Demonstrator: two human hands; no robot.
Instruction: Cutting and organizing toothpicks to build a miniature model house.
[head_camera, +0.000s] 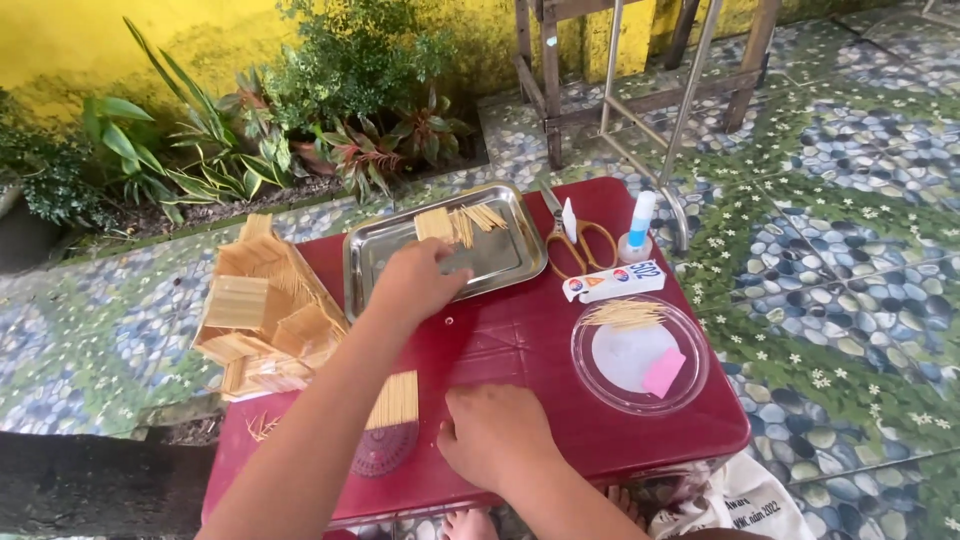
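Head view looks down on a low red table (520, 340) set on a pebble-patterned floor. The left hand (415, 283) reaches into a steel tray (500, 262), its fingers curled down and turned away from the lens, so whether its grip has closed on anything cannot be told; a small stack of thin wooden sticks (455, 222) lies just beyond it at the tray's far edge. The right hand (495, 432) rests palm down near the table's front edge, fingers bent under; anything beneath them is hidden. Just left of it, a flat raft of sticks (397, 398) lies over a dark protractor (385, 450), both partly covered by the left forearm. A house-shaped stick model (262, 310) stands at the table's left side. On the right sit a clear round dish (690, 375) with loose sticks and a pink scrap, a small glue box (612, 282), yellow-handled scissors (578, 240) and a glue bottle (638, 232). A printed bag at the lower edge is cut off.
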